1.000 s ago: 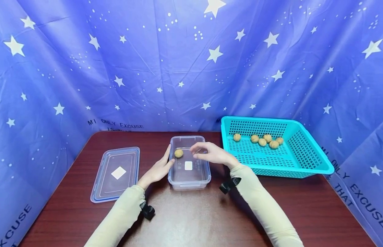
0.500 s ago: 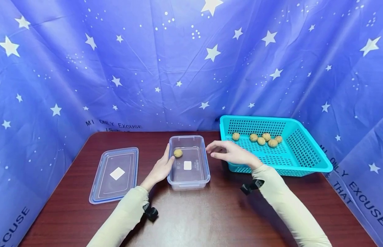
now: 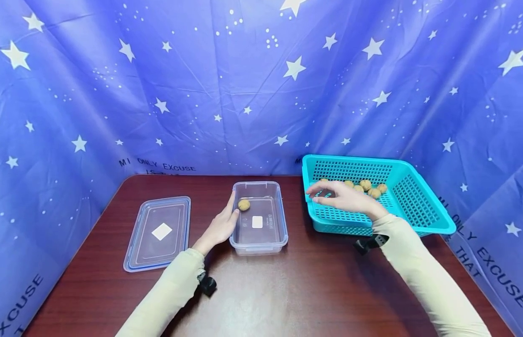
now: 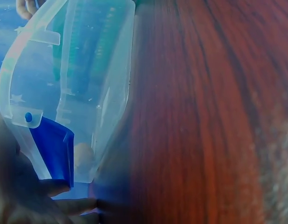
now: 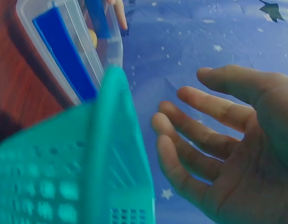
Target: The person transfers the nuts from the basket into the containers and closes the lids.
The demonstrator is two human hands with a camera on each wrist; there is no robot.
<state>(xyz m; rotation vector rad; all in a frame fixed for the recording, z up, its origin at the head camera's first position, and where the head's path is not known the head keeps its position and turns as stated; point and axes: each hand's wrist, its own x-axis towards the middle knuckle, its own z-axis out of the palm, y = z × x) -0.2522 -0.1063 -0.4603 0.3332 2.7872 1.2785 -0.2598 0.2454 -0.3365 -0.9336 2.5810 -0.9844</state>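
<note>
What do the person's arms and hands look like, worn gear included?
The left sleeve and right sleeve are plain pale cream. The left wrist device and right wrist device are small and black. The left hand and right hand are gloveless.

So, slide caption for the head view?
Left hand against a clear box holding one walnut, empty right hand over a teal basket of walnuts.

Lid [image 3: 153, 250] lies left of container [image 3: 261, 238], basket [image 3: 343, 229] right.
</note>
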